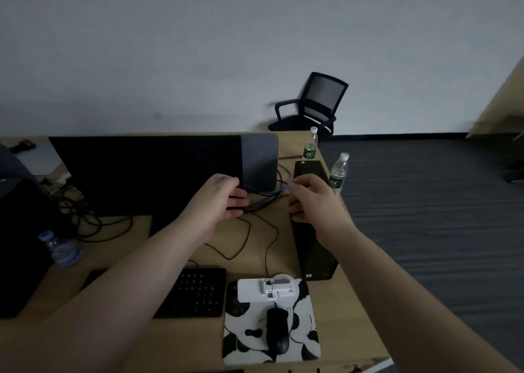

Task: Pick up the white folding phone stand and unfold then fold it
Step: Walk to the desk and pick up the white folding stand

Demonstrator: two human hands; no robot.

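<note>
While the black mouse (277, 333) is seen nearest on the panda-print mouse pad (307, 341), the white folding phone stand (265, 289) is laid folded flat at the pad's far edge, beside the black keyboard (195, 293). Farther off, the left hand (219, 199) and right hand (314, 202) are held apart above the wooden desk (170, 247), fingers loosely spread and nothing grasped. Behind them a dark monitor (147, 171) is stood.

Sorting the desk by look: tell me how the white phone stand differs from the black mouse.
The white phone stand is pale, boxy and ribbed; the black mouse is dark, smooth and rounded. The stand sits at the panda mouse pad's far edge, lying crosswise; the mouse lies nearer the person, lengthwise. Both rest on the pad, touched by neither hand.
</note>
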